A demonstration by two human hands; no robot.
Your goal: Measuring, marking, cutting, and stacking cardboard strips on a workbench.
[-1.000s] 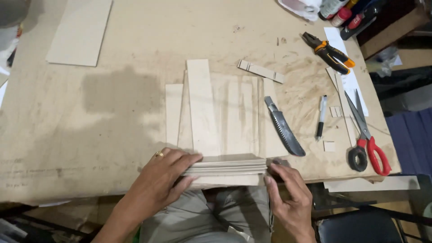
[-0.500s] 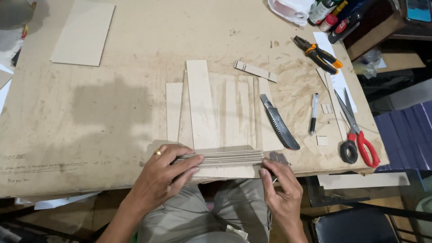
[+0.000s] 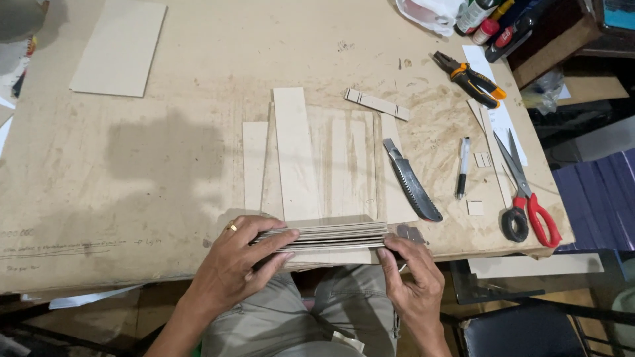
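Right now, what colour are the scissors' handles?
One handle of the scissors is red, the other black, with plain metal blades; the head view shows them at the table's right edge.

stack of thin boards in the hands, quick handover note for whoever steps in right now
Left hand: grips the left end of the stack of thin boards, held on edge at the table's near side.
Right hand: pinches the right end.
Behind it: flat board pieces, saw knife, pen, scissors, pliers.
Done: boards gathered, edges roughly flush.
Left: stack not yet set down.
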